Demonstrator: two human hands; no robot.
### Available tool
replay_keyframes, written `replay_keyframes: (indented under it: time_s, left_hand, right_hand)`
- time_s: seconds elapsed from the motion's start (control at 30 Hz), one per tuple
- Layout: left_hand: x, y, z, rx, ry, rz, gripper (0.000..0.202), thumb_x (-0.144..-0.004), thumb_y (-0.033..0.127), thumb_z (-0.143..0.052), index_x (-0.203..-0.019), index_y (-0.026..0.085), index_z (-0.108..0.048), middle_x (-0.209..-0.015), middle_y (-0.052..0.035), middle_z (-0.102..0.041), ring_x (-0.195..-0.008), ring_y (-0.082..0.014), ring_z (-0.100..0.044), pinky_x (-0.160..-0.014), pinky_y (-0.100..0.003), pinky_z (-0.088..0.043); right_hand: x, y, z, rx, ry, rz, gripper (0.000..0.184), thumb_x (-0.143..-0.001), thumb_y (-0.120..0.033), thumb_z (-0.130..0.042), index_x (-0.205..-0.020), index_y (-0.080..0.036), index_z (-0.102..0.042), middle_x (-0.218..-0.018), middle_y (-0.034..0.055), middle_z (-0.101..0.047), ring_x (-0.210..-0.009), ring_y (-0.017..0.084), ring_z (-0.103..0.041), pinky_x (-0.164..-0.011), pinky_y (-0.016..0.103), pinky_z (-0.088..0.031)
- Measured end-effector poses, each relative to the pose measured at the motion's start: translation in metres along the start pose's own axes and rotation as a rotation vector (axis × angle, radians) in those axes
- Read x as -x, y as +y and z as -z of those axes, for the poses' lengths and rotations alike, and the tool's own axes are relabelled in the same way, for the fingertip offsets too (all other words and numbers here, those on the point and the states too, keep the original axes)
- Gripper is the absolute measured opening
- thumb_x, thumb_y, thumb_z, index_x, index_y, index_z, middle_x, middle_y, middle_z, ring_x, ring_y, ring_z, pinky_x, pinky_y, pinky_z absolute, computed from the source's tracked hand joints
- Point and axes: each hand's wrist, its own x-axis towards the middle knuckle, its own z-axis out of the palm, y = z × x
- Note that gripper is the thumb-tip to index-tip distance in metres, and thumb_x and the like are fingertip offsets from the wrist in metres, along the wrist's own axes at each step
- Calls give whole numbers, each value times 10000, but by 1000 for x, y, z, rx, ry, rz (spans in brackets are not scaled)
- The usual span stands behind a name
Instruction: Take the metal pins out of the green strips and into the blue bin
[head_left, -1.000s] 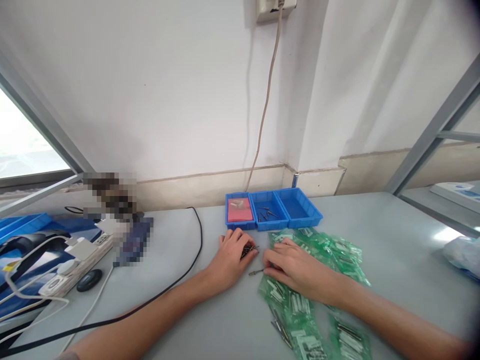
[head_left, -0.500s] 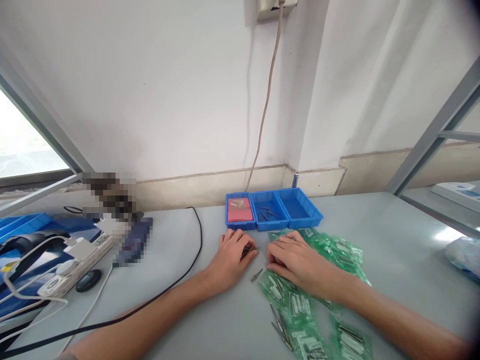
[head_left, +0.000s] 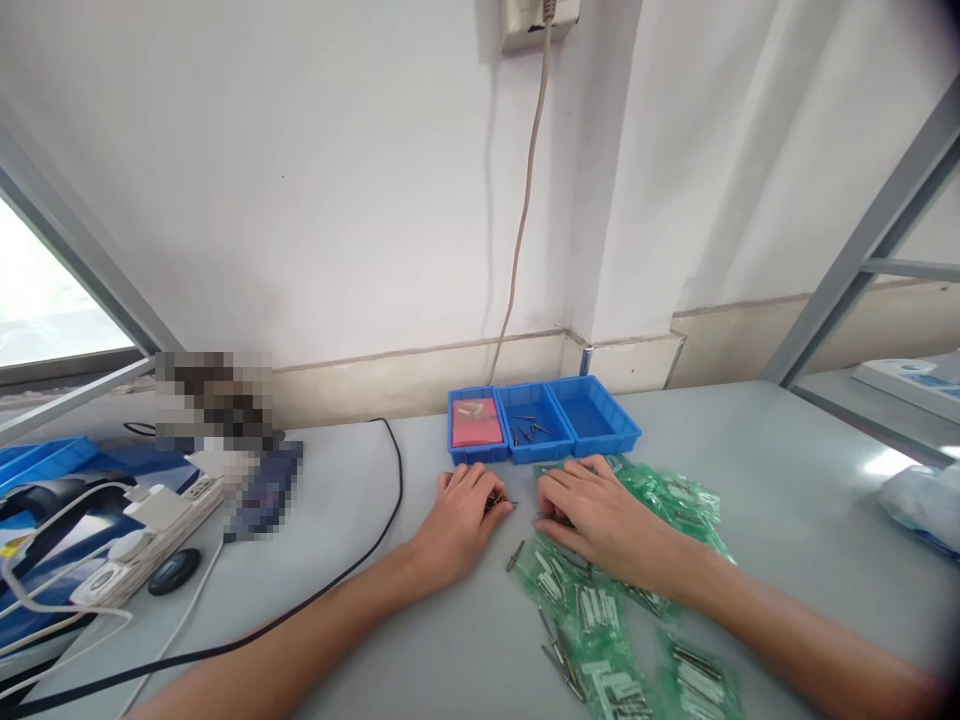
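Pins [head_left: 496, 500] are gripped in our left hand [head_left: 460, 515]; let's steady our right hand [head_left: 589, 512], its fingers apparently pinching one.

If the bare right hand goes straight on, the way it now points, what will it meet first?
Most likely the thin metal pins held in the bare left hand, across a small gap; height over the flat grey table is hard to judge.
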Motion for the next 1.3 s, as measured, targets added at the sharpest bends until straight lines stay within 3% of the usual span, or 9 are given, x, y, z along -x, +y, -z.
replay_keyframes:
  time_s: [0.33, 0.6, 0.87, 1.07, 1.3]
  left_hand:
    - [1, -1, -1, -4, 2, -23, 107, -1107, 309, -575, -1054, 221, -607, -1103, -25, -662, -1035, -246, -555, -895, -408, -361]
    - [1, 3, 5, -2, -26, -27, 122, -1112, 320, -563, -1056, 237, -632, -1084, -26, -629, -1031, -250, -539, -886, -399, -357]
    - [1, 2, 6, 11, -26, -42, 155, -1103, 299, -583, -974, 217, -611, -1037, -19, -610, -988, -230, -524, -869, -382, -352]
    - [0, 2, 5, 11, -34, -36, 163, -1103, 295, -587, -966, 209, -606, -1042, -18, -613, -993, -231, -524, -871, -382, -350]
    - [0, 2, 3, 61, -2, -12, 108, -1091, 220, -605, -984, 205, -602, -1068, -5, -652, -1003, -221, -543, -877, -380, -347]
  right_hand:
    - [0, 1, -10, 19, 76, 48, 222, -1110, -243, -493, -891, -221, -520, -892, 47, -672, -843, 247, -583, -835, 392, -340]
    - [-6, 6, -3, -285, 192, -203, 236, -1153, -299, -341, -1002, -248, -516, -836, 3, -680, -732, 218, -585, -768, 370, -409]
    - [-8, 12, -3, -538, 371, -263, 260, -1113, -319, -412, -1203, -265, -649, -1181, 77, -753, -1064, 265, -713, -928, 415, -538]
    - [-7, 10, 2, -621, 416, -325, 165, -1048, -315, -566, -1131, -268, -700, -1072, 53, -773, -987, 258, -719, -904, 395, -550]
    - [-8, 10, 7, -663, 476, -409, 187, -1036, -392, -596, -1085, -263, -722, -998, 47, -773, -915, 257, -710, -835, 378, -537]
